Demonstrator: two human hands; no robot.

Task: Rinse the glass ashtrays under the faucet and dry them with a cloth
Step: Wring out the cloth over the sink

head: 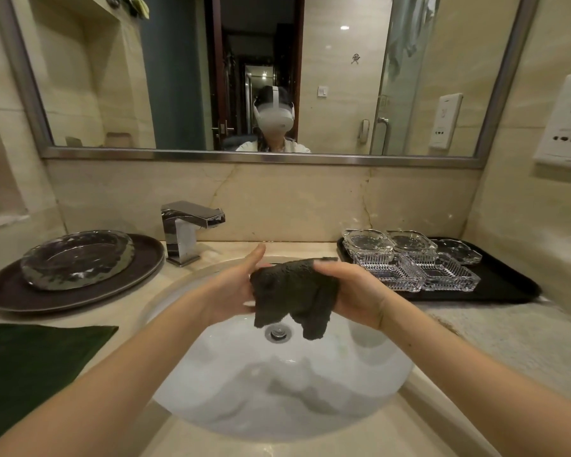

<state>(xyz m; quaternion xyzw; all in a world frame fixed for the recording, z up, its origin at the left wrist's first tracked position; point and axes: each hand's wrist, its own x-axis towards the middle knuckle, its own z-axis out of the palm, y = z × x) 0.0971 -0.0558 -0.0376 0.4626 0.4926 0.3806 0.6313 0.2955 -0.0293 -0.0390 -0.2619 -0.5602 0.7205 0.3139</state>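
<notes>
Ashtrays are sitting bunched on the black tray on the bench, right of the sink. Both hands are holding a dark cloth over the basin: left hand cupping underneath, right hand gripping its edge.

Warm, dim indoor light. Ceiling spots showed in the mirror; soft shadows lay in the sink. Strong fisheye bending at edges, slightly soft overall.

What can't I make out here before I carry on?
Head view only:
- Whether an ashtray sits inside the dark cloth: the cloth and both hands, left and right, cover it.
- Ashtrays on the tray: overlapping clear glass hides the count and wetness.
- Faucet: no stream visible.
</notes>
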